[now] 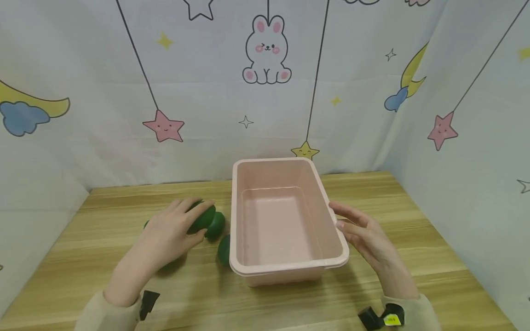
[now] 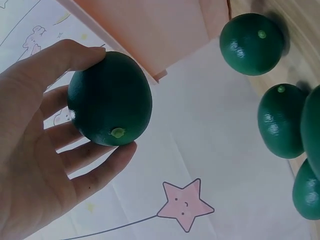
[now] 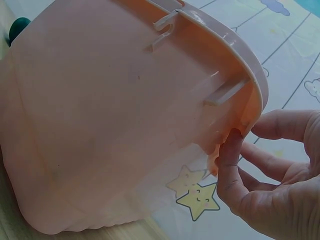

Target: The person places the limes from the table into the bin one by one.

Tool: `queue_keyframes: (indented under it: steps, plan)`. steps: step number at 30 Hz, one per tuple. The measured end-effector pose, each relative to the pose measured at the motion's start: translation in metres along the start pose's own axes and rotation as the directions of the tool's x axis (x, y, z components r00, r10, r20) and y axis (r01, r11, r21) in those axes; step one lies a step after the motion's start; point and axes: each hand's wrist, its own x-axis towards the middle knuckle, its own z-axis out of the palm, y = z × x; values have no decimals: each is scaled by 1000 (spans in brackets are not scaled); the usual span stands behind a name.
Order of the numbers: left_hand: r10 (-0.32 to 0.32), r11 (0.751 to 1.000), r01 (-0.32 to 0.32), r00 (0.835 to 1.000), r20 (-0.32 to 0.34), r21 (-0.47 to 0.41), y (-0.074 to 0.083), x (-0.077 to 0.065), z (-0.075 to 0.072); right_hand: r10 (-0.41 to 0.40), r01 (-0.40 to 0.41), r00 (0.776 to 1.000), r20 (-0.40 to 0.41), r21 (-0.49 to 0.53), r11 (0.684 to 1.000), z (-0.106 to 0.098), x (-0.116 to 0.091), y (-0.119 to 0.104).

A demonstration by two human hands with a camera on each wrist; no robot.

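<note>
My left hand (image 1: 171, 227) holds a smooth dark green oval fruit (image 2: 111, 100) with a pale stem nub, thumb on one side and fingers on the other. It is raised above the table, left of a pink plastic bin (image 1: 273, 230). Several more fruits of the same kind lie below it; one fruit (image 2: 252, 44) sits close to the bin's left side, and another (image 1: 215, 226) is a little farther back. With fingertips and thumb, my right hand (image 1: 370, 234) pinches the bin's right rim. Nothing lies inside the bin.
The wood-grain table (image 1: 198, 299) carries the bin and fruits. A white cloth (image 1: 215, 101) printed with stars, moons and a rabbit hangs behind the table and along its sides. Both wrists wear black straps outside pale sleeves (image 1: 414, 315).
</note>
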Motion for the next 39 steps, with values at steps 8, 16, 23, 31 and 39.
queue_keyframes:
  steps: [8, 16, 23, 31, 39]
  plan:
    - [41, 999, -41, 999, -15, -6, 2, 8, -5, 4, -4, 1000, -5, 2, 1000, 0, 0, 0]
    - [50, 999, -50, 999, -15, -3, 5, 13, -10, 3, -3, 1000, -2, 7, 1000, 0, 0, 0]
    - [73, 997, -73, 997, -40, 7, 6, 22, -14, 2, -2, 1000, 0, 11, 1000, 0, -1, 0]
    - [77, 997, -78, 997, -30, -4, 9, 31, -17, 3, -3, 1000, -2, 7, 1000, -1, -1, 1]
    - [91, 996, -91, 996, -14, -1, 11, 41, -17, 0, 0, 1000, 0, 2, 1000, -2, -1, 1]
